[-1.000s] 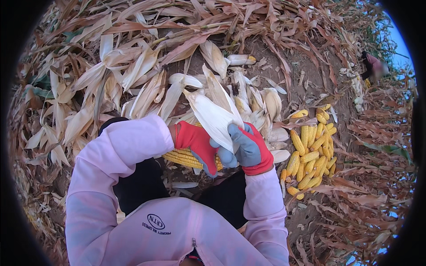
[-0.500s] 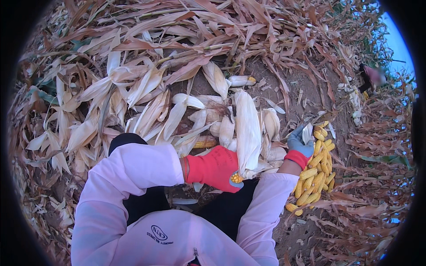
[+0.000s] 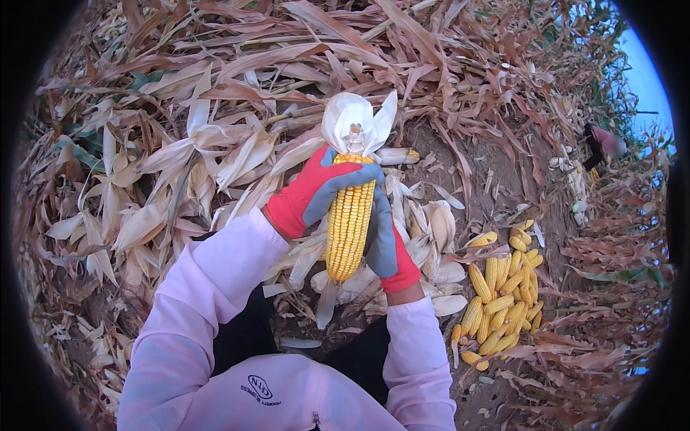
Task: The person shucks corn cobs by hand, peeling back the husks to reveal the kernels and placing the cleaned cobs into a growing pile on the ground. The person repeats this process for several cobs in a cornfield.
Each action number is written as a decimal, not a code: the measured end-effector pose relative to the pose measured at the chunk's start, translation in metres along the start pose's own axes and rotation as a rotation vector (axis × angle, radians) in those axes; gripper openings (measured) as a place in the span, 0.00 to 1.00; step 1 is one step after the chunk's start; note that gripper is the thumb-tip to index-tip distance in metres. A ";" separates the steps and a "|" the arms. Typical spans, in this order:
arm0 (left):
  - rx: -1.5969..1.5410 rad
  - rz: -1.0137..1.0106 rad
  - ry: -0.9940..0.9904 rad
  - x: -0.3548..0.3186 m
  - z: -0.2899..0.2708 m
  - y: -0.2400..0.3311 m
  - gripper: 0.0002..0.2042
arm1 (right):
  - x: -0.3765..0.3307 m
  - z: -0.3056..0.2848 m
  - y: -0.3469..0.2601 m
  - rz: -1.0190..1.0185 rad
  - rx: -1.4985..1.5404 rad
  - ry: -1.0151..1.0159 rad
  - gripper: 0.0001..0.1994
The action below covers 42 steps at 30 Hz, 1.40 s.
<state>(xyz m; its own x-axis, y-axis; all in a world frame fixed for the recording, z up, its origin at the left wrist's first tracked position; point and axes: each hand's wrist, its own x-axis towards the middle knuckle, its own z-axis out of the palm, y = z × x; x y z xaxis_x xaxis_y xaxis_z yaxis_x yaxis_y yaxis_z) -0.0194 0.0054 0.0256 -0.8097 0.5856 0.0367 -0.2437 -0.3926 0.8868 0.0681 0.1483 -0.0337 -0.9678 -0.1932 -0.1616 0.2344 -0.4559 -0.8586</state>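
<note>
Out in front of me, both gloved hands grip a large yellow corn cob, its bare kernels facing up. Pale husk leaves stand spread at its far end, around the stalk. My left hand, in a red glove with a grey palm, wraps its fingers over the cob's upper part. From the right side, my right hand closes against the cob; some of its fingers are hidden behind it. Beneath them lie husked and unhusked ears in pale leaves.
A pile of bare yellow cobs lies on the soil to my right. Dry stalks and leaves cover the ground ahead and left. Another ear lies beyond my hands. Far right, a person is near a row of pale ears.
My right hand has come from the cob pile to the centre. My left hand has moved forward. The husk-wrapped ear it held is replaced in view by a bare cob in both hands.
</note>
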 end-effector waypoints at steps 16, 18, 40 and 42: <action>-0.368 0.170 -0.011 0.035 -0.050 -0.009 0.15 | -0.052 0.020 -0.013 0.270 0.043 0.017 0.23; -0.505 0.132 0.041 0.041 -0.070 0.006 0.11 | -0.058 0.022 -0.009 0.308 0.026 -0.003 0.23; -0.076 -0.296 -0.038 0.004 0.013 -0.032 0.20 | -0.046 0.010 -0.002 0.117 0.036 0.148 0.24; -0.119 -0.299 -0.074 0.003 0.011 -0.033 0.20 | -0.041 0.011 0.000 0.030 -0.181 0.194 0.22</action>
<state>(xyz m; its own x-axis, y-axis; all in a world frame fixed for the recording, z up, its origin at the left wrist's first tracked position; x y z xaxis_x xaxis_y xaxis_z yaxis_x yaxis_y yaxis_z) -0.0079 0.0277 0.0020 -0.6529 0.7358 -0.1795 -0.5290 -0.2735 0.8033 0.1092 0.1472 -0.0217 -0.9644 -0.0264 -0.2633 0.2596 -0.2865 -0.9222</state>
